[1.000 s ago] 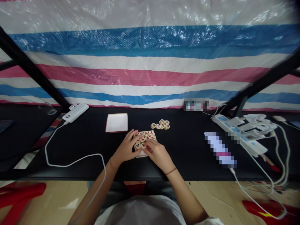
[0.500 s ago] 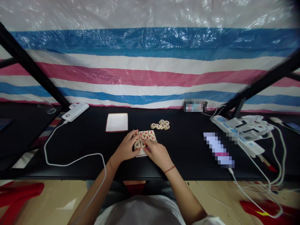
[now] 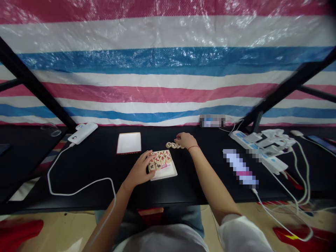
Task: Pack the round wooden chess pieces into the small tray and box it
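Observation:
A shallow white box [image 3: 170, 172] holds rows of round Chinese chess pieces [image 3: 156, 160] marked in red and black. Its near right part shows a bare white bottom with a pink mark. My left hand [image 3: 140, 170] grips the box's left side, thumb at the near end and fingers over the far pieces. Beyond the box, a few loose Chinese chess pieces [image 3: 173, 145] lie on the black table. Over them, my right hand [image 3: 187, 140] bends its fingers down together. The hand hides the rear loose pieces and whatever its fingertips hold.
The white box lid [image 3: 130, 142] lies inside up, left of the box. A white device [image 3: 84, 133] with a cable is further left. To the right are a blurred phone [image 3: 240, 166], a power strip [image 3: 258, 150] with plugs and cables, and another blurred device [image 3: 212, 120].
My right hand has left the box and moved away and right to the loose pieces. My left hand stays at the box. The view has tilted up slightly.

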The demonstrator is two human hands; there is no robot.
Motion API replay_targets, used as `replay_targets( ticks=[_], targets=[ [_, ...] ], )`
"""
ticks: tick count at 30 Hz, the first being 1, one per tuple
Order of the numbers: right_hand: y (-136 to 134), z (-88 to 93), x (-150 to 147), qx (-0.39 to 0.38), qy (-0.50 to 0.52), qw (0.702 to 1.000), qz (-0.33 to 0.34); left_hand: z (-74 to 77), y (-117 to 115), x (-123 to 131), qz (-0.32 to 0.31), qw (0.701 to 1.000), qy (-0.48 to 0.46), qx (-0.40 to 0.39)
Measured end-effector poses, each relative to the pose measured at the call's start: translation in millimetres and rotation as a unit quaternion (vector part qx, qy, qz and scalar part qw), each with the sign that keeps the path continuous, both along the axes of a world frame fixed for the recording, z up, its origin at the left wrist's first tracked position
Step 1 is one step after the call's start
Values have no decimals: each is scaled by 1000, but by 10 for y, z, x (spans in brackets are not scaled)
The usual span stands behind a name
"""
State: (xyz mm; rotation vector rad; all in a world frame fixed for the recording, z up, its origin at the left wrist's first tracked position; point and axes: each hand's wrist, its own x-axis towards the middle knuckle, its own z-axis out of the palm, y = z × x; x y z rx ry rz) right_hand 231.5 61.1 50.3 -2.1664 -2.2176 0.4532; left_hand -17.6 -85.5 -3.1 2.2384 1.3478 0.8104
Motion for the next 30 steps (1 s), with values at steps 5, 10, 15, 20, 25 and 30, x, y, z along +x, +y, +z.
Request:
replay_targets(
  ticks=[5,10,15,20,25,30],
  targets=[
    [85,-62,-67,-2,16,1000,1,-5,7,2,0,1000,-3,-1],
    [100,37,-132,27,31,999,5,19,-5,-17,-9,1000,-19,-5],
    [-347,108,-242,41,319,946,51,123,-27,-3,18,994,-105,31],
    [-987,-29,-439,-99,601,789,84,215,0,129,34,990,-134,20],
    [-1186,-118,-506,-94,647,755,53,238,-11,207,21,991,-131,22],
    [-1196,-172,-380,-76,682,727,9,311,-73,182,47,993,-107,32]
  ],
)
